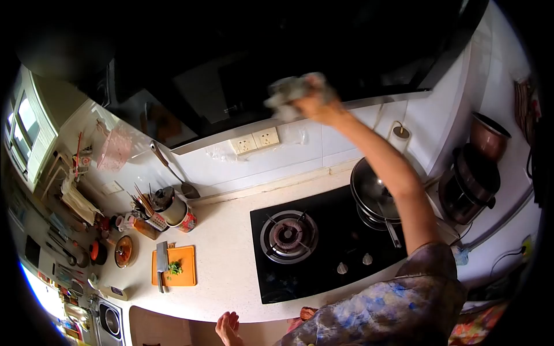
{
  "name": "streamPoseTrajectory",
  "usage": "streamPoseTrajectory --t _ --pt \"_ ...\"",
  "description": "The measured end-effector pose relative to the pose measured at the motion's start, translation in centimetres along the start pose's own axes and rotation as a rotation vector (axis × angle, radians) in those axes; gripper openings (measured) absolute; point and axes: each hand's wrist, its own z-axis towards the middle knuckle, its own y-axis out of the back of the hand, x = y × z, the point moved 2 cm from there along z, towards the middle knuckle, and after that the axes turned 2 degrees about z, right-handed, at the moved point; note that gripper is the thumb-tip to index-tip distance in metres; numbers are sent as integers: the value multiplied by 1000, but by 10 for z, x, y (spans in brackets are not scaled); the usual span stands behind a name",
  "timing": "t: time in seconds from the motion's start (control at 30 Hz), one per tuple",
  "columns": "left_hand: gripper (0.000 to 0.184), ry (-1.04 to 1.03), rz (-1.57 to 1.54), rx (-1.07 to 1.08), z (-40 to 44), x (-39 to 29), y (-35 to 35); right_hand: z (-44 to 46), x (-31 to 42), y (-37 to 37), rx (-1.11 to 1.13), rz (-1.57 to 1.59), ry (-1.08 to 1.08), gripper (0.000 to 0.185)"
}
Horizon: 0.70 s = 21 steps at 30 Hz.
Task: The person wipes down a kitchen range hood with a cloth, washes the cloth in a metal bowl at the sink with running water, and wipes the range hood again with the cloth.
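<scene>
My right hand (pixel 320 106) is raised high, closed around a crumpled grey cloth (pixel 285 97). The cloth lies against the lower front of the black range hood (pixel 231 75), just above its metal edge; motion blurs both hand and cloth. Low in the view, my left hand (pixel 228 328) hangs by the counter's front edge, fingers loosely apart and nothing in them. Beneath my right arm is the black gas stove (pixel 329 236), with a bare burner (pixel 288 236) on its left side. A dark pan (pixel 369 190) sits on the right burner, partly hidden by my forearm.
On the counter at left, a cleaver (pixel 161 262) and chopped greens (pixel 175 267) lie on an orange cutting board (pixel 187 259). Behind are a bowl (pixel 123 251) and utensil holders (pixel 173 210). A ladle (pixel 167 167) hangs on the wall near sockets (pixel 255 141). Dark pots (pixel 470 184) stand at right.
</scene>
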Motion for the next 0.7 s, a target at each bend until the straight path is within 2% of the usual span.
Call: streamPoseTrajectory --t 0.03,0.1,0.13,0.2,0.23,0.27,0.3,0.37,0.43,0.47,0.53,0.57,0.63,0.67,0.7 --pt "34 19 -46 -21 6 12 14 -31 -34 21 -115 -528 88 24" --pt "30 34 -84 -42 17 31 33 -62 -77 28 56 -280 -299 28" --pt "28 44 -69 -32 20 35 40 -57 -71 24 55 -283 -293 28" --pt "26 26 8 -31 29 35 44 -44 -46 22 -275 -350 -275 30" --pt "26 30 12 -24 35 32 43 -25 -33 18 -88 -57 -427 29" --pt "27 -22 -1 -8 39 25 38 -13 -17 33 -116 11 -361 31" --pt "27 -69 -9 24 42 17 27 31 28 39 -57 344 -289 29" --pt "36 -53 42 72 48 9 14 62 54 -7 -150 534 -260 22" --pt "42 -62 -8 172 89 21 1 87 77 -1 -225 544 63 35" --pt "42 -66 -11 184 77 11 -14 99 89 1 -256 546 224 42" --pt "46 -96 31 270 49 -6 -32 98 55 -33 -330 24 525 47" --pt "46 -94 20 277 49 -2 -31 90 13 -39 -205 520 42 43" --pt "47 -19 -11 216 44 2 -26 65 21 77 -439 -377 -29 37" --pt "47 -74 -32 238 36 -4 -26 39 -33 94 -533 -76 -426 33" --pt "44 -4 -22 106 38 8 -7 37 -30 95 -621 -446 -312 39"
